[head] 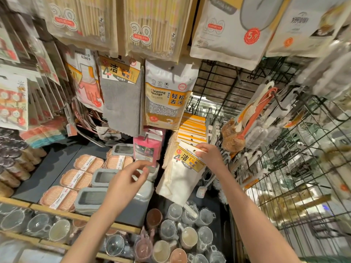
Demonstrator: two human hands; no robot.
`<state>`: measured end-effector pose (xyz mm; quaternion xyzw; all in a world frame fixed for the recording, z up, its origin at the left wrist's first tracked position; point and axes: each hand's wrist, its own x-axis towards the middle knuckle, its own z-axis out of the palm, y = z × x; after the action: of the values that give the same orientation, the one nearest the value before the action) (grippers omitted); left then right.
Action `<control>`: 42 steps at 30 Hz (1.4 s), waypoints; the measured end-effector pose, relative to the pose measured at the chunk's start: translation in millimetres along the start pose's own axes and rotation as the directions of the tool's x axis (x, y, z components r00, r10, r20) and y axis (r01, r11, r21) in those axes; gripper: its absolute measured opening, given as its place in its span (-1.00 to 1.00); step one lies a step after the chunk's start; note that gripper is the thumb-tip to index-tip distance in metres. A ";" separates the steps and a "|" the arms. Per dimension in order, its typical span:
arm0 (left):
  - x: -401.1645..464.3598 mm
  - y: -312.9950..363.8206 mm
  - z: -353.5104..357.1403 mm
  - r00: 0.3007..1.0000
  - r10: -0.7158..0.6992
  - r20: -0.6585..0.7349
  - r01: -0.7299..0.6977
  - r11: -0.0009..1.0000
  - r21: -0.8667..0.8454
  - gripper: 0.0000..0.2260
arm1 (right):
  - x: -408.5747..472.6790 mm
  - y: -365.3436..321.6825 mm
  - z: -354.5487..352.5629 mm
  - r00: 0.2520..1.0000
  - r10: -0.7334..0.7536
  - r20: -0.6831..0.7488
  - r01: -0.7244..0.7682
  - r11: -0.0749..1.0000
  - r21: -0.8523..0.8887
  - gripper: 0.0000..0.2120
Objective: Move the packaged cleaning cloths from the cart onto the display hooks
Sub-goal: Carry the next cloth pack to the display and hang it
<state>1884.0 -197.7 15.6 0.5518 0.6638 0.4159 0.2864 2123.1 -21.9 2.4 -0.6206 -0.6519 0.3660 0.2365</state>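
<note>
The right hand (209, 154) pinches a white cleaning towel pack (182, 171) by its yellow header card. The left hand (129, 179) hovers nearby, fingers loosely spread, holding nothing. Soap boxes (76, 179) line the shelf (47, 171) below.

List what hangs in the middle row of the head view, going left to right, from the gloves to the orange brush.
Household gloves pack → grey cleaning towel pack → cleaning sponge pack → bare black wire grid → orange-handled brush.
</note>
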 end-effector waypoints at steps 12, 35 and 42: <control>12.3 7.9 0.9 1.000 -0.015 0.013 0.015 1.000 0.001 -0.84 | 18.6 5.3 6.2 0.999 -0.034 -0.034 0.032 0.998 -0.058 -0.82; 28.0 0.8 8.8 0.999 0.005 0.044 -0.005 1.000 0.003 -0.83 | 28.2 19.7 29.5 0.952 -0.127 -0.278 0.044 0.958 -0.284 -0.76; 32.0 1.7 6.7 0.998 0.049 0.041 -0.048 0.999 -0.011 -0.78 | 43.5 16.0 29.8 0.954 -0.164 -0.253 0.046 0.908 -0.417 -0.78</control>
<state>1883.1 -165.0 16.3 0.5746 0.6420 0.4148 0.2926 2105.4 14.7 -34.8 -0.6654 -0.7060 0.1171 0.2124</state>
